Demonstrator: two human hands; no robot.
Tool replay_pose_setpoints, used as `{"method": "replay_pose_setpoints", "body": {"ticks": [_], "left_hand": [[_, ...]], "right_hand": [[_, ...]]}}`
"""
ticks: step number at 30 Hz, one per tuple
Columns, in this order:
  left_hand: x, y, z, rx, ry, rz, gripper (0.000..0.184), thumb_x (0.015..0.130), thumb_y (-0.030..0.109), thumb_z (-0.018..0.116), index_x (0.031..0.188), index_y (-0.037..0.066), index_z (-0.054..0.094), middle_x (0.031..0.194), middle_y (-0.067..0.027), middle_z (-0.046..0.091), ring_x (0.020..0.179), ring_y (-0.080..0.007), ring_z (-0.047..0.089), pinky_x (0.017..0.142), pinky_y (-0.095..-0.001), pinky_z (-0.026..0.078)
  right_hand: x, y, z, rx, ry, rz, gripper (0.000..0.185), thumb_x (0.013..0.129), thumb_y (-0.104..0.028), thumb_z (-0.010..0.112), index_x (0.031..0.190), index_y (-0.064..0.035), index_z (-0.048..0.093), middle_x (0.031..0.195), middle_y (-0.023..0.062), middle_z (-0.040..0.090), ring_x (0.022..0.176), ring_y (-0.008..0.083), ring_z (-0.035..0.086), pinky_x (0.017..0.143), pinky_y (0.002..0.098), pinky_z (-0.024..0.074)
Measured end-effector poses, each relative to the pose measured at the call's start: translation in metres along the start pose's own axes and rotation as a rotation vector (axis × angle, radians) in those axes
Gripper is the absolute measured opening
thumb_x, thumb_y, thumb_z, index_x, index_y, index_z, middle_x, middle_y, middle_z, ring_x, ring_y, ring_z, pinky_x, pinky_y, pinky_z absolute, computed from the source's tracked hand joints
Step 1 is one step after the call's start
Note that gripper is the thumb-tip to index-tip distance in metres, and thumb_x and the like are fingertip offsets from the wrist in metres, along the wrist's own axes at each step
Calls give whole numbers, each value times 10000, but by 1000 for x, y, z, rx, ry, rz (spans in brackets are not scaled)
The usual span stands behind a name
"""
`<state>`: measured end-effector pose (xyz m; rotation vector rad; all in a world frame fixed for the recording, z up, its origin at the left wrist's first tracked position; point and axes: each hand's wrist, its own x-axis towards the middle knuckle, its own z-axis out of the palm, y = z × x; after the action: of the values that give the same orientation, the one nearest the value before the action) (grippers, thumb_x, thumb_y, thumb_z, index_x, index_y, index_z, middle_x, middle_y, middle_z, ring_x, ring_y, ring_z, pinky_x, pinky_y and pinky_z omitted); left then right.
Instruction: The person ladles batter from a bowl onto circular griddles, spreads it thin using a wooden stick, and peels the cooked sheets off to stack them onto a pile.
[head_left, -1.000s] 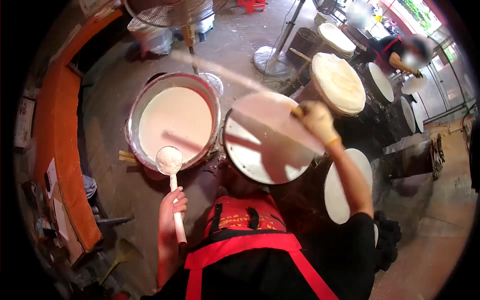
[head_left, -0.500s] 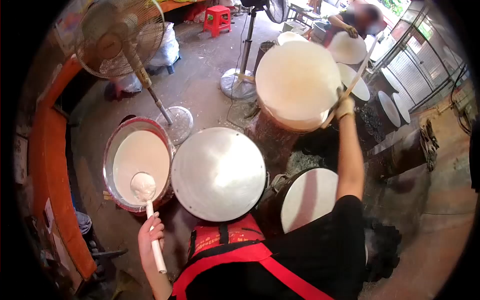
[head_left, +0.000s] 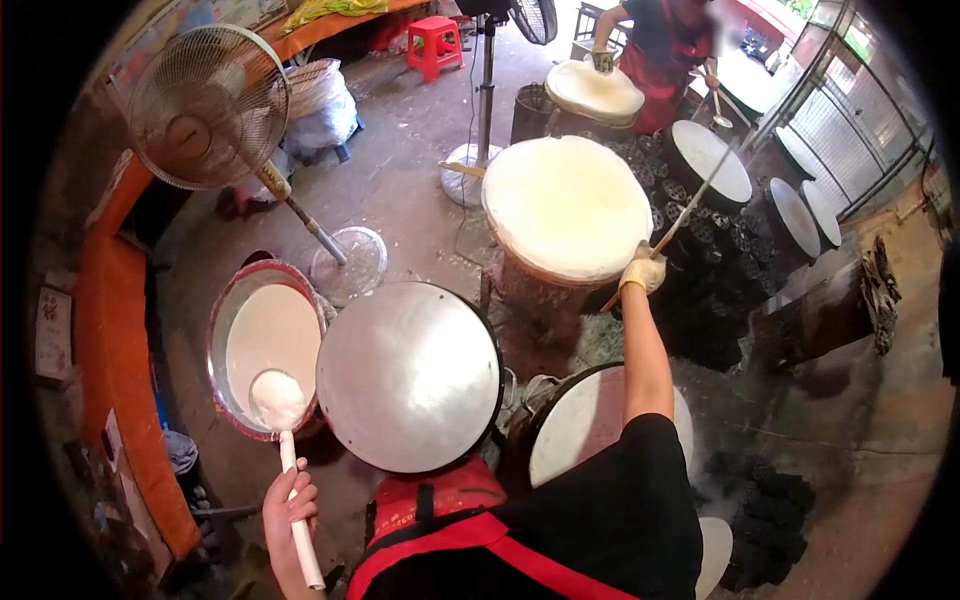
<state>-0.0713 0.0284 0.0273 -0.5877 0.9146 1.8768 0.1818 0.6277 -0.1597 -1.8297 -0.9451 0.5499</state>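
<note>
Over the pot (head_left: 217, 340) — ladle (head_left: 289, 452) in left hand (head_left: 279, 500)

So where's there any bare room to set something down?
The widest bare patch is the floor, bordered by the left fan, red stool and fan stand. The metal plate has nothing on it, though whether it's hot can't be seen. It's crowded past the right hand, with pans and black blocks, and tight between plate and pot.
</note>
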Motion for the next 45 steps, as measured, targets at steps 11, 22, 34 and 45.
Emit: {"method": "replay_pose_setpoints", "body": {"ticks": [11, 22, 34, 45], "left_hand": [[37, -28, 62, 1009, -206, -176, 245, 920, 104, 499, 1137, 38, 407, 745, 3, 431, 459, -30, 350, 352, -172, 278], [219, -61, 17, 1792, -745, 966, 189, 683, 82, 580, 851, 4, 541, 786, -201, 575, 775, -394, 558, 660, -462, 438], [202, 51, 35, 1554, -814, 1224, 271, 670, 100, 629, 923, 3, 617, 885, -169, 578, 783, -354, 572, 703, -416, 465], [152, 153, -147, 797, -421, 154, 127, 921, 152, 526, 890, 36, 484, 612, 11, 440, 456, -64, 412, 381, -198, 322]], "right_hand": [[-190, 35, -175, 530, -906, 273, 371, 909, -403, 526, 1107, -92, 569, 622, -39, 475, 418, 50, 383, 349, 205, 284], [-518, 142, -284, -460, -364, -380, 533, 850, -138, 557, 1364, -203, 432, 964, 177, 581, 830, 385, 593, 680, 427, 488], [-547, 75, -170, 386, -552, 353, 394, 939, -242, 468, 1331, -211, 460, 607, -27, 424, 407, 72, 360, 357, 239, 327], [-621, 72, -162, 661, -465, 622, 381, 930, -260, 531, 1308, -240, 484, 582, -27, 388, 363, 82, 320, 311, 248, 280]]}}
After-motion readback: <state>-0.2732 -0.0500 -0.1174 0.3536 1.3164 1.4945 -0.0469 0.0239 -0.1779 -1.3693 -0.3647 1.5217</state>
